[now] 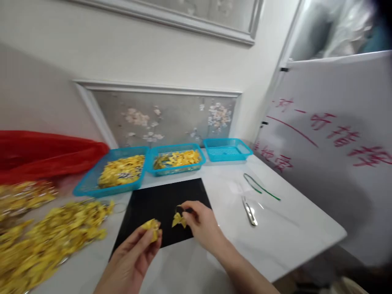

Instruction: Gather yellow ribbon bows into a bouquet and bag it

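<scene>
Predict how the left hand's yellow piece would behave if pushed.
The yellow piece would probably flex, since it looks thin; likely feel light, as the left hand merely pinches it; and hardly roll, given its uneven shape.

- L hand (131,253): cut off near wrist by btm edge; it hides part of yellow pc (150,226)
- R hand (199,220): forearm (240,265) also cut off; small yellow pc (177,219) is partly covered, details too blurred to tell
- Yellow pile (61,239): cut by L edge, single pcs blurred
- Red cloth (45,155): same edge cuts it
- Black mat (162,202): partly hidden by hands
</scene>
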Motion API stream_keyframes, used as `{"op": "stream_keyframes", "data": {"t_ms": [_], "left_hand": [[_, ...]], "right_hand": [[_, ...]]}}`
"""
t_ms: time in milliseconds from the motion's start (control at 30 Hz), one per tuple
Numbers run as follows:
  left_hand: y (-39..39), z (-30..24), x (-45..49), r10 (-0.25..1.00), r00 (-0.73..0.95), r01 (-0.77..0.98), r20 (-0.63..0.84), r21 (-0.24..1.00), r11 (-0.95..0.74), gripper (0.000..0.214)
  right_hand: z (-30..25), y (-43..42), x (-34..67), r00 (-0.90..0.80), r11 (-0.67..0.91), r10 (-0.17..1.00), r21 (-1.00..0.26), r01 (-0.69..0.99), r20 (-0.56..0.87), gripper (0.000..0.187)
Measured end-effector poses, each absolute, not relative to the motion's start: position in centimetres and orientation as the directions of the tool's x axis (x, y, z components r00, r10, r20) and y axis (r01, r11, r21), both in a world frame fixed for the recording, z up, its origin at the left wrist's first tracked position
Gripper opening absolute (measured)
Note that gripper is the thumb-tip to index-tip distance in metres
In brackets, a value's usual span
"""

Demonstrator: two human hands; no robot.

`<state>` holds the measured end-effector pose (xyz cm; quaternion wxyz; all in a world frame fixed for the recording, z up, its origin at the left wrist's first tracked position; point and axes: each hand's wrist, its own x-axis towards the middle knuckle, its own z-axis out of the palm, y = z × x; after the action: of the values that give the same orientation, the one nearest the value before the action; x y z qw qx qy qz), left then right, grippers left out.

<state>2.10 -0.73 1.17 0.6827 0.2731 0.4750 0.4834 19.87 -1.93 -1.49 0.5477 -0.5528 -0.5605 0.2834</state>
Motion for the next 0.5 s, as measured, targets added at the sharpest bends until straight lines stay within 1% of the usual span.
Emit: {"op": "stream_keyframes", "data": {"t_ms": [67,100,233,333,367,433,500], "left_hand": [[-1.3,1.9,2.3,0.923,0.048,-0.426,-0.383,0.828,0.365,0.016],[-1.5,2.0,2.2,0.924,0.041,-0.429,-0.381,0.828,0.361,0.015],[-1.8,1.1,1.8,0.943,0.069,-0.411,-0.326,0.852,0.325,0.017],[-2.1,0.0,1.6,0.953,0.143,-0.336,-0.268,0.892,0.302,0.023],[-2.3,-0.3,1.5,0.956,0.143,-0.29,-0.255,0.913,0.287,0.027],[-2.7,-0.9,1.2,0.977,0.052,-0.172,-0.206,0.962,0.212,0.038],[-3.3,-1.3,0.5,0.99,-0.082,-0.061,-0.113,0.992,0.108,0.047]], "right_hand": [[-1.2,-2.9,19.5,0.213,0.249,0.926,-0.927,0.28,0.313,0.025],[-1.0,-3.4,19.2,0.197,0.237,0.938,-0.943,0.236,0.285,0.025],[0.0,-4.9,17.2,0.081,0.071,0.994,-0.997,-0.026,0.069,0.027],[0.3,-4.9,15.5,0.049,-0.012,0.999,-0.991,-0.133,-0.018,0.019],[0.3,-4.8,15.1,0.049,-0.023,0.998,-0.989,-0.148,-0.031,0.017],[0.2,-4.5,14.6,0.055,-0.008,0.998,-0.992,-0.124,-0.015,0.014],[0.0,-4.4,14.4,0.062,0.062,0.996,-0.998,0.014,0.063,0.013]]}}
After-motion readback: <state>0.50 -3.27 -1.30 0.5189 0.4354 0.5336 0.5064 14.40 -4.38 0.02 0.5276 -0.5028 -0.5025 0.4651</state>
